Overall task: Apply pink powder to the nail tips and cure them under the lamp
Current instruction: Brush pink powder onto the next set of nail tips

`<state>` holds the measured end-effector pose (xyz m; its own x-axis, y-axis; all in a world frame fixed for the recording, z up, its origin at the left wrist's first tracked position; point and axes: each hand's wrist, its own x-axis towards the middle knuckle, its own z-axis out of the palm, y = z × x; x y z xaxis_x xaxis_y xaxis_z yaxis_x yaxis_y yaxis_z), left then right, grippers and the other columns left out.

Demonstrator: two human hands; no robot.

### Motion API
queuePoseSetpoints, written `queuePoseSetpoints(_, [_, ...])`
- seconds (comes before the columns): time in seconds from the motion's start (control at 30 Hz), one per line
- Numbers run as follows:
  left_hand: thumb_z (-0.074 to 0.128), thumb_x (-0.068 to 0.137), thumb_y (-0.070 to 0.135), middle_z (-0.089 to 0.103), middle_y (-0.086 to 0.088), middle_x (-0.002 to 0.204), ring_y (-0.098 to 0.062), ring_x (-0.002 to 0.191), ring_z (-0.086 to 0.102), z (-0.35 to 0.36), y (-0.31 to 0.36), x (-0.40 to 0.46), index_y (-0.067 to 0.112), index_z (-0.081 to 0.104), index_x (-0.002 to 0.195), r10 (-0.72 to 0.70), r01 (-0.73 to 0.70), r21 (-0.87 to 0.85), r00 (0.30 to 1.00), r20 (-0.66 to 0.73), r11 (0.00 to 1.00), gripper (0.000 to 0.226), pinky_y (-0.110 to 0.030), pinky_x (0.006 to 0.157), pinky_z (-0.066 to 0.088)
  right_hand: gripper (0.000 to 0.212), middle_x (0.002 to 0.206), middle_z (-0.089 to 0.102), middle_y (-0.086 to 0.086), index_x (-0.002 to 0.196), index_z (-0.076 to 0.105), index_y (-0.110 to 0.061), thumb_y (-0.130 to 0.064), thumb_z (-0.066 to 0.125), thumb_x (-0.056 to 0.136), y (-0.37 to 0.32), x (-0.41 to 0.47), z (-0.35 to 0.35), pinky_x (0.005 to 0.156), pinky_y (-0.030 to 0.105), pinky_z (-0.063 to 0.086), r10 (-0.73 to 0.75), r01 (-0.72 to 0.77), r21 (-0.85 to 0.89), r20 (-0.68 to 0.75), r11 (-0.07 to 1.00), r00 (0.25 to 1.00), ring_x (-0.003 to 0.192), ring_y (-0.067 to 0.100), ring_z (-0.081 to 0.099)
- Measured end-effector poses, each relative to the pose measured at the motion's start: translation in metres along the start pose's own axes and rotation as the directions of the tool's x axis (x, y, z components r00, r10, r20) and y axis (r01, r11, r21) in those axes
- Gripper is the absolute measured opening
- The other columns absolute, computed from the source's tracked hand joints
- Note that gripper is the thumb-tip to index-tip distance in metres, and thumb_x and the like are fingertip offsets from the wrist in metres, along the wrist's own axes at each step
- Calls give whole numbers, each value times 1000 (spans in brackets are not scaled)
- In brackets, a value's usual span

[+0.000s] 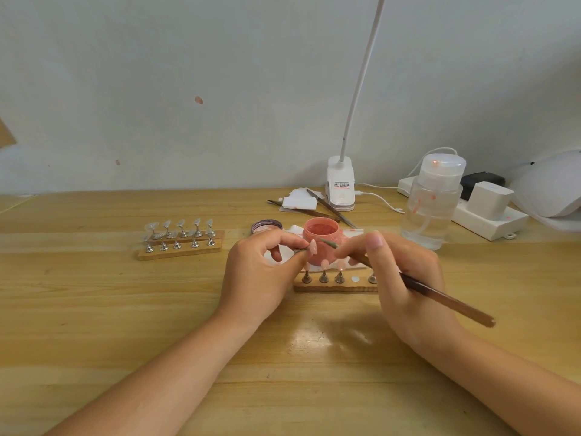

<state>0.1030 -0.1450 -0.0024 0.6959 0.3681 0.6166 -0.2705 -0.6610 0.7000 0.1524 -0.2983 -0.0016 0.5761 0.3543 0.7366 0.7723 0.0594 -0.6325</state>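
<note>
- My left hand (264,272) pinches a nail tip (312,248) on its stand, just in front of the open pink powder jar (321,239).
- My right hand (405,278) grips the brush (446,298); its head nears the tip.
- Best to dab lightly and evenly, over the jar to catch fallout.
- Curing lamp (550,190) waits far right.

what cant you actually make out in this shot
Head view, the only one:
- Brush tip: too small and blurred to show any powder on it.
- Near nail stand: its right end is hidden behind the right hand.
- Curing lamp: cut off by the right edge.
- Held nail tip: its mount is hidden by the left hand fingers.
</note>
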Motion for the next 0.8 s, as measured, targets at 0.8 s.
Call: queuePoseSetpoints(0.8, [76, 71, 13, 59, 33, 60, 6, 62, 51, 0, 1, 0, 32, 64, 66, 0, 1, -47, 1000, 10, 999, 22, 0, 65, 35, 41, 68, 69, -9, 69, 67, -19, -28, 34, 92, -3, 0, -1, 63, 9, 44, 24, -20, 78, -49, 997, 998, 66, 1, 62])
